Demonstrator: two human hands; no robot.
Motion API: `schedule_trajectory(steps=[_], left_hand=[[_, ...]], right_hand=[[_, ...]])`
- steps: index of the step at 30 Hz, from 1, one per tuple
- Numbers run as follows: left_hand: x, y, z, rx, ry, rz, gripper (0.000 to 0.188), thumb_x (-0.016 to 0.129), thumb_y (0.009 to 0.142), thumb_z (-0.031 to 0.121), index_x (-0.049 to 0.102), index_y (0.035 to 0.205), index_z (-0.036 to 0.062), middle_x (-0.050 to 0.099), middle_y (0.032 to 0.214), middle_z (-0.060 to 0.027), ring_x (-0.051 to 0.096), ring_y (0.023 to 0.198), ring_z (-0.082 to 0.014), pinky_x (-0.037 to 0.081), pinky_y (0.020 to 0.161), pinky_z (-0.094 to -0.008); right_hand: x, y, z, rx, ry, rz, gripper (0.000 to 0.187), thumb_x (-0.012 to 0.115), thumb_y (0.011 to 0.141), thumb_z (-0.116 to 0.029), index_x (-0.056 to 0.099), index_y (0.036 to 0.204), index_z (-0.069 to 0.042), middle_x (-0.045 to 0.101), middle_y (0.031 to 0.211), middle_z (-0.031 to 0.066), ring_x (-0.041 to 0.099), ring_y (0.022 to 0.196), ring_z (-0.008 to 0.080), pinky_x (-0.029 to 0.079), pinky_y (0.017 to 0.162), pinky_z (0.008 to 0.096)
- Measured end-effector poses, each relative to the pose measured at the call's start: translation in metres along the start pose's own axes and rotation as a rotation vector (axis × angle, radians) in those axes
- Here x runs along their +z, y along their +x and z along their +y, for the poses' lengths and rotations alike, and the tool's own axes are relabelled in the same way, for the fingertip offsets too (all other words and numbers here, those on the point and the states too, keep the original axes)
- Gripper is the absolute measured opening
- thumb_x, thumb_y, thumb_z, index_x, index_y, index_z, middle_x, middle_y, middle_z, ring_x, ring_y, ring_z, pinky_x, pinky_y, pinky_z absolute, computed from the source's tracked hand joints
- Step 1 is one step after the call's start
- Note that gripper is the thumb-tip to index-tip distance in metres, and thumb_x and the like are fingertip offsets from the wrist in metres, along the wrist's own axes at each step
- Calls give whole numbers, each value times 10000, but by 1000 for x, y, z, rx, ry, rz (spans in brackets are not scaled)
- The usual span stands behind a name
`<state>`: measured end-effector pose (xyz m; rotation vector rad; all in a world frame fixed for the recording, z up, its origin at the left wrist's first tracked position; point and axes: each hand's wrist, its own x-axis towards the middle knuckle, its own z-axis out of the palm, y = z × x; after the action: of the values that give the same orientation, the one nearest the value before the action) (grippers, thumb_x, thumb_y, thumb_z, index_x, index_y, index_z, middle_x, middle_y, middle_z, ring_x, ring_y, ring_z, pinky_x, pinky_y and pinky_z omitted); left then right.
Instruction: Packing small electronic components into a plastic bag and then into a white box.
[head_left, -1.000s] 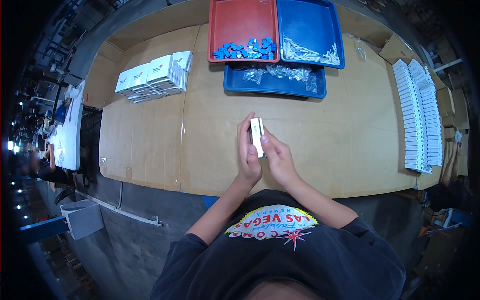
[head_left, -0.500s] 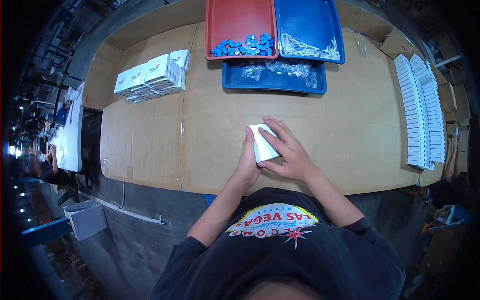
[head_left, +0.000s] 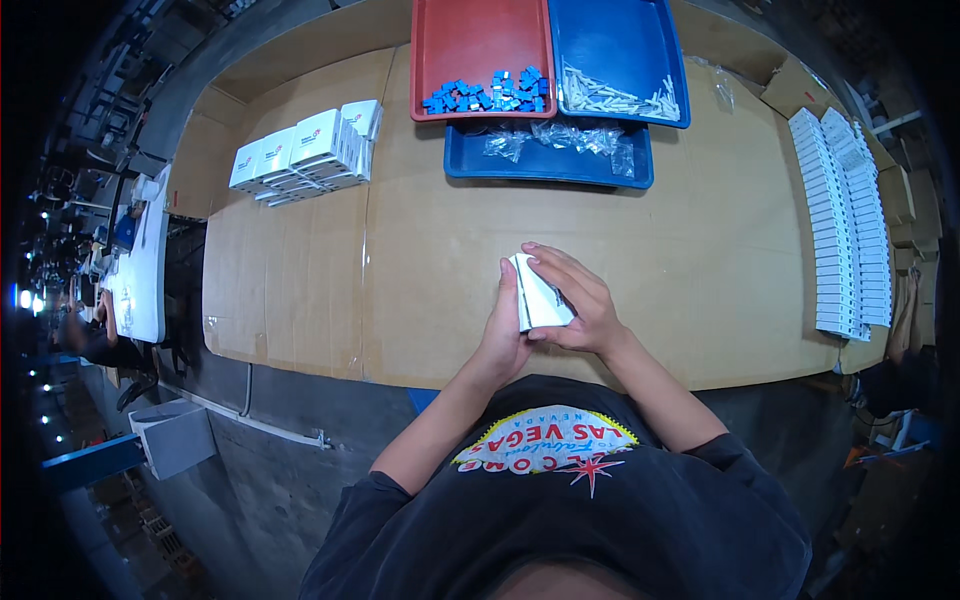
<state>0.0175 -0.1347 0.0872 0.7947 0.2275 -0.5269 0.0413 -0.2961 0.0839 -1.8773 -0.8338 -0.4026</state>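
Both hands are closed around a small white box [head_left: 541, 302], held tilted just in front of my body over the near part of the table. My left hand [head_left: 503, 335] grips its left side, with the thumb along the edge. My right hand [head_left: 585, 303] wraps the far right side, its fingers pressed against the box and its thumb at the near corner. A dark line runs along the box's left edge; I cannot tell whether it is a gap in the lid. The fingers hide its underside and right side.
Cardboard covers the table [head_left: 430, 270]. Ahead stand a red tray [head_left: 480, 40] with small blue parts, a blue tray [head_left: 612, 40] with pale slim pieces, and a lower blue tray [head_left: 550, 172] with clear bags. White boxes [head_left: 315, 150] are stacked left; rows of boxes [head_left: 832, 225] stand right.
The white box has come slightly toward me and to the right, and its tilt has changed. My right fingers have moved off its top face toward its right side.
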Motion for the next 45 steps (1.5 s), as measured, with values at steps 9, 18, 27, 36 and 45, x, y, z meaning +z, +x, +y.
schedule_trajectory(steps=[9, 18, 27, 36, 45], left_hand=[[-3, 12, -24, 573, 626, 22, 767, 406, 1122, 508, 152, 1656, 18, 488, 1498, -162, 486, 1396, -252, 361, 1185, -411], [-27, 18, -2, 235, 220, 187, 594, 367, 1133, 464, 371, 1543, 35, 589, 1359, -118, 612, 1227, -213, 506, 1053, -383], [-13, 15, -9, 257, 376, 228, 512, 389, 1124, 500, 479, 1389, 72, 604, 1157, -80, 621, 1031, -147, 546, 921, -343], [-16, 17, -18, 264, 408, 334, 439, 393, 1140, 421, 521, 1298, 32, 582, 984, -51, 542, 889, -126, 458, 792, -299], [-13, 11, -16, 257, 369, 376, 403, 393, 1135, 396, 565, 1213, 40, 580, 946, -30, 544, 872, -111, 453, 792, -293]], right_hand=[[24, -10, -2, 507, 638, 312, 843, 509, 1019, -655, 536, 1446, 71, 575, 1461, 209, 573, 1347, 314, 429, 1147, 398], [5, -2, -11, 351, 236, -105, 570, 652, 952, -131, 526, 1488, 13, 444, 1597, 220, 462, 1470, 359, 396, 1192, 424], [18, -18, 5, 192, -28, -27, 561, 684, 910, -89, 550, 1438, 45, 643, 1368, 245, 675, 1198, 388, 571, 988, 411], [35, -28, 1, 218, -164, 7, 470, 614, 968, -84, 559, 1410, 69, 738, 1068, 244, 743, 760, 349, 606, 673, 425], [42, -30, -2, 198, -191, 14, 439, 585, 985, -75, 561, 1391, 90, 735, 1105, 256, 747, 767, 354, 611, 659, 419]])
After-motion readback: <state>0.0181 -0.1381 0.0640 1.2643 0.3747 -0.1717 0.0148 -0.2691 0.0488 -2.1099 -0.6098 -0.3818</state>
